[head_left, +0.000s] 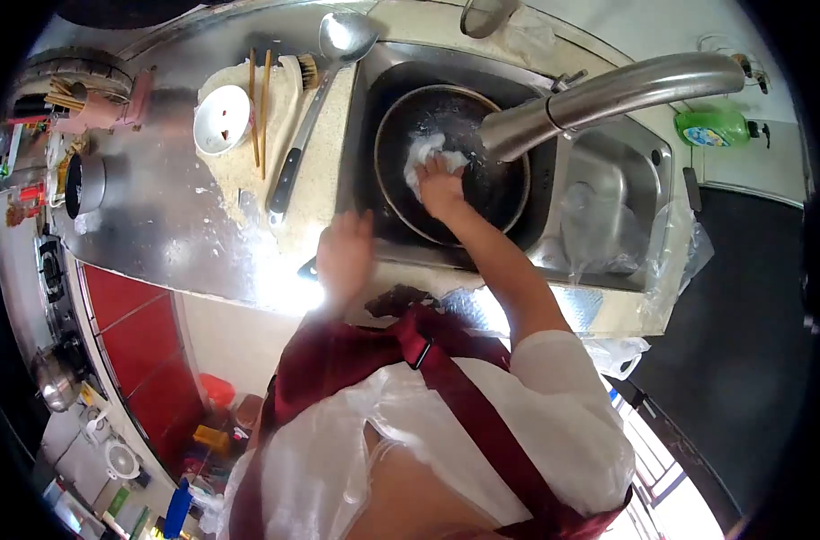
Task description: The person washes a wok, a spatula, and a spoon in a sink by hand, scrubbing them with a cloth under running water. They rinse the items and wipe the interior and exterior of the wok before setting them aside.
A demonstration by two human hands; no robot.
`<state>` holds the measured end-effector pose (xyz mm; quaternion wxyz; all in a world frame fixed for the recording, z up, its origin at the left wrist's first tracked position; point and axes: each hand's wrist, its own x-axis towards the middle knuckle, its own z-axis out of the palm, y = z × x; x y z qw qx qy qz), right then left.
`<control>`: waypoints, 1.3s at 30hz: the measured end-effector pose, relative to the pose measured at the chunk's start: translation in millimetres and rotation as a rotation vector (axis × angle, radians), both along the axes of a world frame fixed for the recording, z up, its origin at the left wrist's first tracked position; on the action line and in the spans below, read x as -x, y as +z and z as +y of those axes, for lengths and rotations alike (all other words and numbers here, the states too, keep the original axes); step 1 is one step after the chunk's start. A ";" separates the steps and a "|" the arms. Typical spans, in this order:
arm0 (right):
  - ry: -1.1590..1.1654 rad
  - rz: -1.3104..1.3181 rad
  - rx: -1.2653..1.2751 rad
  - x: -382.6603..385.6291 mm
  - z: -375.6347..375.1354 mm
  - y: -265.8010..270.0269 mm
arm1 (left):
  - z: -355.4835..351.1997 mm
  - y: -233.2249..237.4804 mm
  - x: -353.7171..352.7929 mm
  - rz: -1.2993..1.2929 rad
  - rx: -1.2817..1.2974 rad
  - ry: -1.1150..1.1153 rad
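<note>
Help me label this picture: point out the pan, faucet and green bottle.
Pan (492, 193): head view, bare inner surface.
Faucet (642, 90): head view, along the curved spout.
Green bottle (732, 129): head view, side of its body.

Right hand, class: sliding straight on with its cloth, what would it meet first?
Pushing the white cloth ahead, the right hand would probably meet the wok's far inner wall first, though depth is unclear.

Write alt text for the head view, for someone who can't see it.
A person's right hand presses a white cloth into a dark round pan in a steel sink, near a curved faucet; the left hand, blurred, is by the sink's edge. A bowl and chopsticks lie on the counter.
</note>
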<state>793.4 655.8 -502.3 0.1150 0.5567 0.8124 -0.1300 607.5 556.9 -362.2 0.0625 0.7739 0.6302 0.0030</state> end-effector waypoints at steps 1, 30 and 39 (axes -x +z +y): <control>-0.057 -0.050 -0.091 1.4 10.8 -9.9 | 0.2 0.3 -0.3 0.004 -0.002 -0.003; -0.294 1.160 -0.180 68.0 39.9 26.2 | 4.2 3.8 -2.3 0.023 0.047 -0.010; -0.580 0.860 -0.424 38.9 134.1 -19.2 | 4.9 0.0 2.1 0.042 0.078 -0.003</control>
